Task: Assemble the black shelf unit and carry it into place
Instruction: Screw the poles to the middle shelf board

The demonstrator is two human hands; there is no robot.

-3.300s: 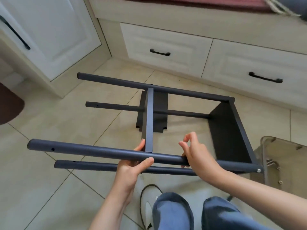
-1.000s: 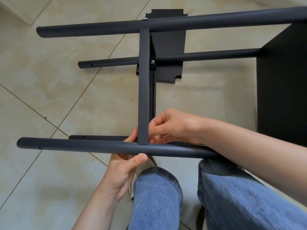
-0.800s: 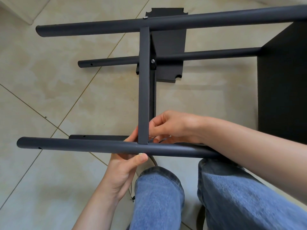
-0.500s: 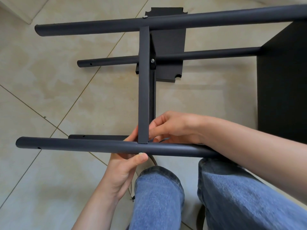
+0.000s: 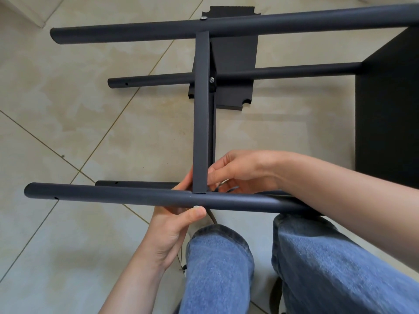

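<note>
Four round black tubes run from left to right across the picture, because the shelf unit [image 5: 260,23] lies on its side on the tiled floor [image 5: 68,105]. At the right edge the tubes end in a black panel [image 5: 387,109], which stands upright. A second black panel [image 5: 233,55] lies flat on the floor below the frame, with small notches at its corners.

Between the farthest tube and the nearest tube [image 5: 127,197] goes a flat black crossbar [image 5: 201,109]. Its far end is fixed with a silver screw [image 5: 203,18], and another screw [image 5: 212,80] sits where a lower tube passes beside the bar.

The person's legs in blue jeans [image 5: 226,268] are at the bottom of the picture, close under the nearest tube.

The left hand [image 5: 174,225] comes from below and holds the nearest tube at the joint with the crossbar: the thumb lies over the front of the tube and the fingers are curled up behind it. The right hand [image 5: 238,171] reaches in from the right, just behind the same joint. Its fingers are bent and pinched together at the foot of the crossbar, but I cannot tell what they pinch, because the bar hides the fingertips.
</note>
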